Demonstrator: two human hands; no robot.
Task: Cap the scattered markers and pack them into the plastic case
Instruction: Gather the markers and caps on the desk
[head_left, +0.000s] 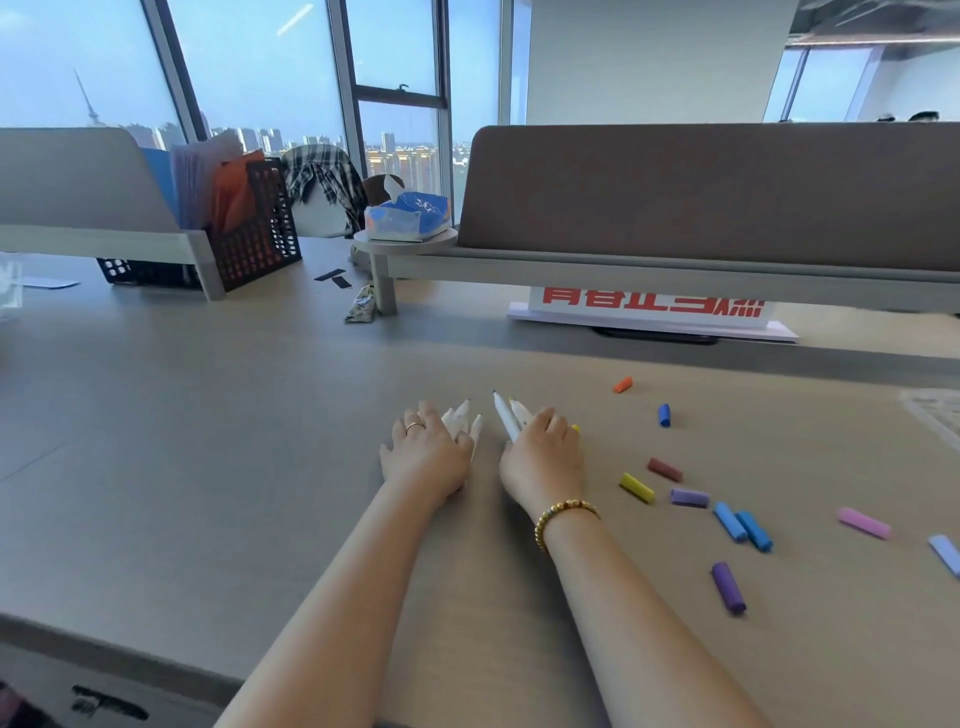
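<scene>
Both forearms reach forward, the left hand (427, 453) and right hand (543, 457) palm-down, fingers curled.

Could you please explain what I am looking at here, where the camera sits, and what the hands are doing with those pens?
There is one picture, from a camera on a person's head, looking down at a desk. No machine is involved, only bare hands. The left hand and right hand each lie over a few uncapped white markers, tips pointing away. Loose coloured caps lie scattered to the right, such as a yellow cap and an orange cap. No plastic case is clearly visible.
</scene>
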